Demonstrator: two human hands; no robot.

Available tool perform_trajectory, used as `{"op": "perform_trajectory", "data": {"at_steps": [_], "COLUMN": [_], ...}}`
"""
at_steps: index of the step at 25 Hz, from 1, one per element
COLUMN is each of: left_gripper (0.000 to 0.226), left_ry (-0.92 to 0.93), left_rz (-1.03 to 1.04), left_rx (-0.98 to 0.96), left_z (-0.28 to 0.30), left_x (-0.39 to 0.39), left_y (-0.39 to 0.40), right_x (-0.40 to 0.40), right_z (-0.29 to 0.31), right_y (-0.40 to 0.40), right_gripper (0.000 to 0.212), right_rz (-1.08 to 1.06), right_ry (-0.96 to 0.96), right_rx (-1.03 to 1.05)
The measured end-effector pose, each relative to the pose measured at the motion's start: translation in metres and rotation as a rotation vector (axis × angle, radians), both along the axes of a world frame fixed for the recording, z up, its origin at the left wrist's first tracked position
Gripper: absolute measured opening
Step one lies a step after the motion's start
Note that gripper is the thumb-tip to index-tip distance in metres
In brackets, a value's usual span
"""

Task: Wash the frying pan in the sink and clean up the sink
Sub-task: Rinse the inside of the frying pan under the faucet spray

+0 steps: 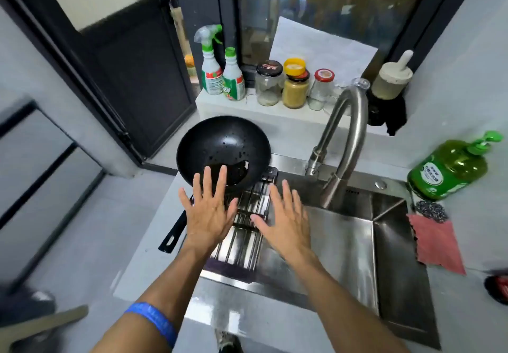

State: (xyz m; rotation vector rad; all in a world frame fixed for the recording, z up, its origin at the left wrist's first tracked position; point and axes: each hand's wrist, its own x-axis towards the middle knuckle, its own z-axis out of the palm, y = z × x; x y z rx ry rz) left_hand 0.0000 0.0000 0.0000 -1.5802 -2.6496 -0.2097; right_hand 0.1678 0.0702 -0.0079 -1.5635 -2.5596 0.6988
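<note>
A black frying pan (pixel 223 146) rests tilted on the metal drying rack (pixel 247 231) at the left end of the steel sink (pixel 346 245); water drops speckle its inside. Its black handle (pixel 173 233) points down-left past the counter edge. My left hand (pixel 209 213) hovers flat with fingers spread just in front of the pan, holding nothing. My right hand (pixel 284 222) is spread flat over the rack beside it, also holding nothing. The sink basin looks wet and bare.
A curved steel faucet (pixel 349 138) arches over the sink's back. A green soap bottle (pixel 450 168), a steel scourer (pixel 430 211) and a red cloth (pixel 437 244) lie to the right. Spray bottles (pixel 211 69) and jars (pixel 295 85) line the rear ledge.
</note>
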Motion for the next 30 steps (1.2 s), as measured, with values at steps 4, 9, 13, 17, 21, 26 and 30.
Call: {"op": "perform_trajectory", "data": {"at_steps": [4,9,13,17,21,26,30], "left_gripper": [0.072,0.035,0.030,0.034,0.034,0.024,0.022], "left_ry": [-0.232,-0.649,-0.788,-0.588,-0.509,-0.395,-0.360], "left_rz": [0.143,0.493,0.574,0.459,0.360,0.220,0.108], "left_rx": [-0.108,-0.261,-0.234,-0.188,-0.207,-0.333,-0.389], "left_z": [-0.023,-0.041,-0.057,-0.044,-0.013,0.015,0.018], "left_x": [-0.051,-0.086,-0.094,-0.098,-0.080,-0.051,-0.003], "left_y": [0.002,0.006,0.005,-0.010,-0.047,-0.095,-0.107], "right_x": [-0.065,-0.118,-0.124,-0.111,-0.063,0.059,0.127], "right_z": [-0.022,-0.054,-0.058,-0.051,-0.034,-0.010,0.043], "right_y": [0.024,0.050,0.055,0.048,0.015,-0.008,0.018], "right_gripper": [0.076,0.062,0.044,0.040,0.020,0.012,0.039], "right_rz": [0.118,0.273,0.322,0.325,0.378,-0.210,-0.612], "right_ry": [-0.066,-0.293,-0.361,-0.256,-0.036,0.362,0.651], "right_rx": [-0.021,-0.055,0.032,0.135,0.025,-0.054,-0.073]}}
